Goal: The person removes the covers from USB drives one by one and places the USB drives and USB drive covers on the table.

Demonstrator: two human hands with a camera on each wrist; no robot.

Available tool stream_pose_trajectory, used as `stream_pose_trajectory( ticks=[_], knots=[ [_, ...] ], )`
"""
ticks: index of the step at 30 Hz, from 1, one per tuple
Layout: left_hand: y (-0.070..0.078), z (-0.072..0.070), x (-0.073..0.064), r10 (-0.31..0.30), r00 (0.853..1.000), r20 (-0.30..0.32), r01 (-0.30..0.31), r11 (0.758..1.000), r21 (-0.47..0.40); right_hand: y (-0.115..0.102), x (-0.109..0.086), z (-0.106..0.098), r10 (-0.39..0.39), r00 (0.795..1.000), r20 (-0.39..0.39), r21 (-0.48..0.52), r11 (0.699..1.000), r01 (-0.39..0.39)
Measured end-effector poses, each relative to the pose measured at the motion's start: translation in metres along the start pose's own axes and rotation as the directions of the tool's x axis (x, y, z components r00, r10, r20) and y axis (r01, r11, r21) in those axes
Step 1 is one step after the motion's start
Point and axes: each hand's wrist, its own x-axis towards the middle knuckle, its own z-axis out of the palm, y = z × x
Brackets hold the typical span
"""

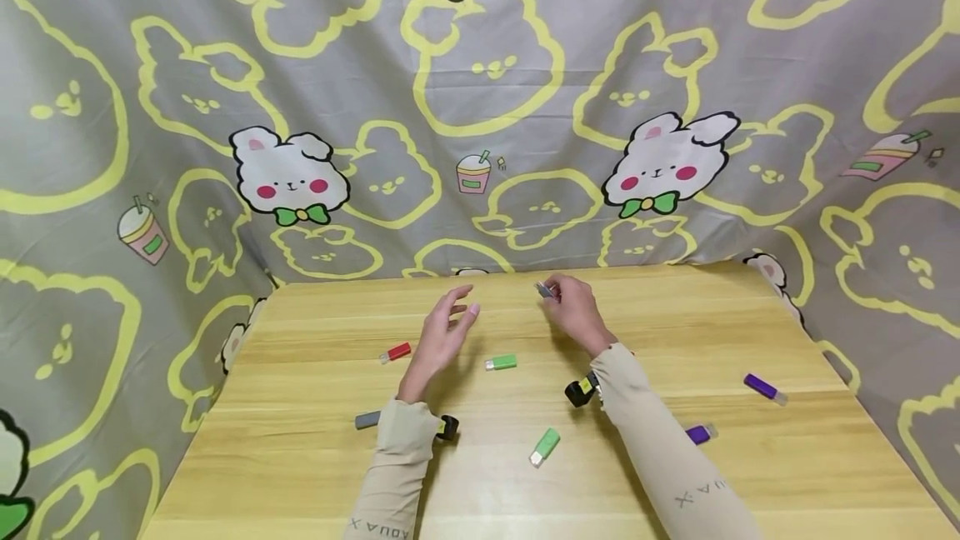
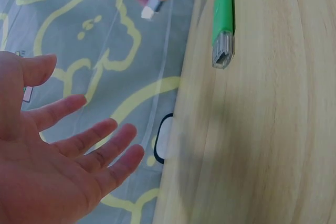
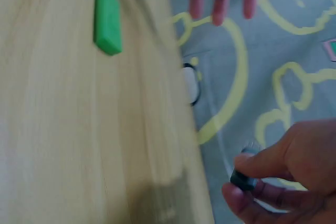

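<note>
Long beige fabric sleeves [image 1: 637, 419] are worn, with dark printed letters [image 1: 684, 500], and small black wrist cameras [image 1: 578, 395] with yellow labels [image 1: 587, 386].

Metal-tipped plastic stick [image 1: 545, 291]; smooth wood-grain table [image 1: 292, 490].

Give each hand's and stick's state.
Left hand: fingers spread, empty
Right hand: pinching a stick
Held gray stick: lifted
Other gray stick: lying, partly hidden
Red stick: lying
Far green stick: lying
Near green stick: lying
Outer purple stick: lying
Inner purple stick: lying, partly hidden
Mostly hidden red item: unclear
</note>
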Motion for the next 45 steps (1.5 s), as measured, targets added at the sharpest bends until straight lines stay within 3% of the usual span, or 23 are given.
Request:
stream_pose_trajectory(
  ticks=[6, 12, 24, 34, 45],
  knots=[
    [0.001, 0.001, 0.001, 0.003, 1.0, 0.011, -0.002, 0.995, -0.101, -0.008, -0.016, -0.009, -0.009, 0.997, -0.077, 0.176, 0.984, 0.023],
    [0.005, 0.006, 0.001, 0.014, 0.999, 0.04, -0.008, 0.989, -0.148, -0.011, -0.029, -0.014, 0.025, 0.993, -0.117, 0.247, 0.969, 0.004],
    [0.014, 0.021, -0.001, 0.041, 0.999, 0.017, -0.037, 0.976, -0.214, -0.015, -0.044, -0.014, 0.01, 0.995, -0.099, 0.329, 0.944, 0.023],
    [0.023, 0.03, -0.001, -0.001, 0.998, -0.063, -0.019, 0.95, -0.31, -0.029, -0.047, -0.008, -0.063, 0.997, -0.036, 0.372, 0.926, 0.072],
    [0.029, 0.034, -0.001, 0.032, 0.997, -0.064, -0.054, 0.923, -0.381, -0.039, -0.052, -0.007, -0.147, 0.988, 0.035, 0.439, 0.891, 0.118]
  ],
)
